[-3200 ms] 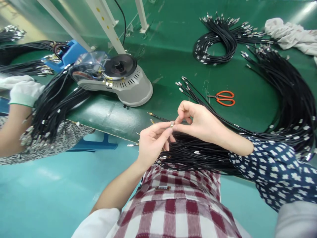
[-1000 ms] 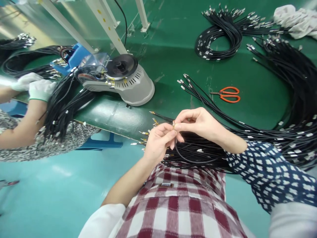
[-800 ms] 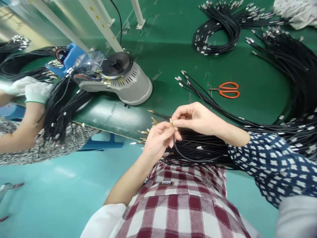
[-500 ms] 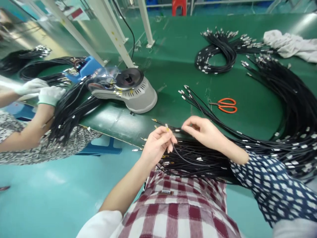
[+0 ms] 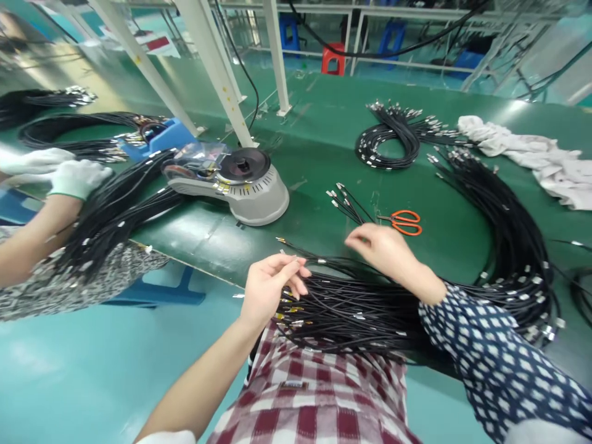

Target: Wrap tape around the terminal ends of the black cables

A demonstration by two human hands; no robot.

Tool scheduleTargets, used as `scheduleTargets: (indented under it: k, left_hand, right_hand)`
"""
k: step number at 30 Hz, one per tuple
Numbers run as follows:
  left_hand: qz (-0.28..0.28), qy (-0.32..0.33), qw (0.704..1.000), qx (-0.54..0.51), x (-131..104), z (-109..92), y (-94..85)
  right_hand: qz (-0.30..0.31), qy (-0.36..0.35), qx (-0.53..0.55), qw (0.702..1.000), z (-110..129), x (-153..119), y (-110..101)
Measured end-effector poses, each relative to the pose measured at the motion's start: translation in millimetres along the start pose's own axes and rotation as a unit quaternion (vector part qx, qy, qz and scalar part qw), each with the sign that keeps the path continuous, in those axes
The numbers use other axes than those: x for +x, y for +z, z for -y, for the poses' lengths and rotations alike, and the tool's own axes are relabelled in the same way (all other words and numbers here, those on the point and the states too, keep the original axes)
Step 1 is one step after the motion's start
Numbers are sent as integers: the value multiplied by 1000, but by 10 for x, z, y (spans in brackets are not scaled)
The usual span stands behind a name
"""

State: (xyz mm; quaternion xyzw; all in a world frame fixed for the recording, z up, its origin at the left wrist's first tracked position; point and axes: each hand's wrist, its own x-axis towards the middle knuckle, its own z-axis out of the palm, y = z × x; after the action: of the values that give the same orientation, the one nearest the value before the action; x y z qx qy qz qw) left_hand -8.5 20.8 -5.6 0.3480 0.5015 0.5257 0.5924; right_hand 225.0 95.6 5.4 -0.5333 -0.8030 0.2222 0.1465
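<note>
Trainee: Where does the work lie?
Operator: On the green workbench [image 5: 314, 166]: the black cable bundle [image 5: 351, 302] lies along the near edge. I would let it run flat, so that no cable drags its neighbours.

Trainee: Tape dispenser [image 5: 259, 200]?
Operator: Far left of the bundle, within my reach, I judge.

Trainee: Finger status?
Operator: My right hand [image 5: 391, 250] is raised over the bundle, thumb and forefinger together, nothing visible between them. My left hand [image 5: 263, 287] is curled at the bundle's left end, fingertips close; whether they grip a cable, I cannot tell.

Trainee: Handling note?
Operator: Pinch one cable lightly, just behind its tip. Avoid crushing the small yellow-banded ends [image 5: 293, 309].
</note>
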Motion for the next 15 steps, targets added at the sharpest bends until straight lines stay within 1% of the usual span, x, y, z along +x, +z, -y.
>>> scheduleTargets:
  k: [1, 2, 4, 6, 9, 11, 12, 13, 14, 15]
  left_hand:
    - [-13, 11, 1000, 23, -13, 36, -18]
    - [-27, 28, 998, 52, -22, 80, -40]
    - [-59, 81, 987, 127, -25, 178, -105]
    - [-85, 141, 959, 229, -19, 267, -198]
    - [-89, 194, 899, 383, -24, 317, -345]
    - [-108, 225, 864, 437, -45, 271, -390]
    - [-123, 240, 856, 440, -56, 227, -382]
    - [-132, 250, 859, 427, -62, 173, -351]
    - [-135, 250, 874, 395, -59, 115, -299]
    - [-116, 234, 902, 344, -42, 57, -230]
  right_hand:
    - [-39, 52, -74, 995, -103, 75, -26]
    - [-62, 85, -109, 988, -197, 140, -34]
    - [-71, 123, -133, 981, -341, 233, 0]
    - [-71, 134, -118, 981, -421, 277, 50]
    - [-74, 138, -66, 985, -440, 250, 34]
    - [-68, 124, -18, 990, -399, 162, -38]
    - [-53, 110, 23, 992, -362, 98, -75]
    - [-30, 92, 71, 993, -315, 23, -102]
    - [1, 70, 126, 990, -261, -59, -116]
    - [35, 50, 175, 983, -202, -146, -114]
